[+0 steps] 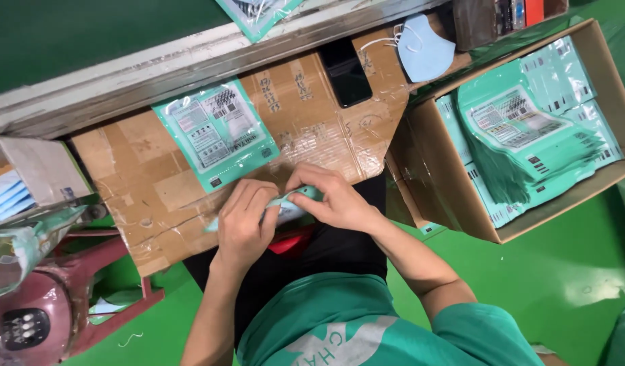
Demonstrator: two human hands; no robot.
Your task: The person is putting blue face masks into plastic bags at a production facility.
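Observation:
Both my hands meet at the near edge of a flattened cardboard sheet (156, 183) that lies over my lap. My left hand (248, 220) and my right hand (333, 200) pinch the same teal flat pouch (292, 198), which shows only as a thin strip between the fingers. Another teal pouch (216, 132) with a white printed label lies flat on the cardboard just beyond my left hand.
An open cardboard box (461, 203) at right holds several stacked teal pouches (529, 122). A black phone (346, 71) and a light blue face mask (424, 47) rest on the cardboard's far end. A pink machine (28, 312) stands at lower left. The floor is green.

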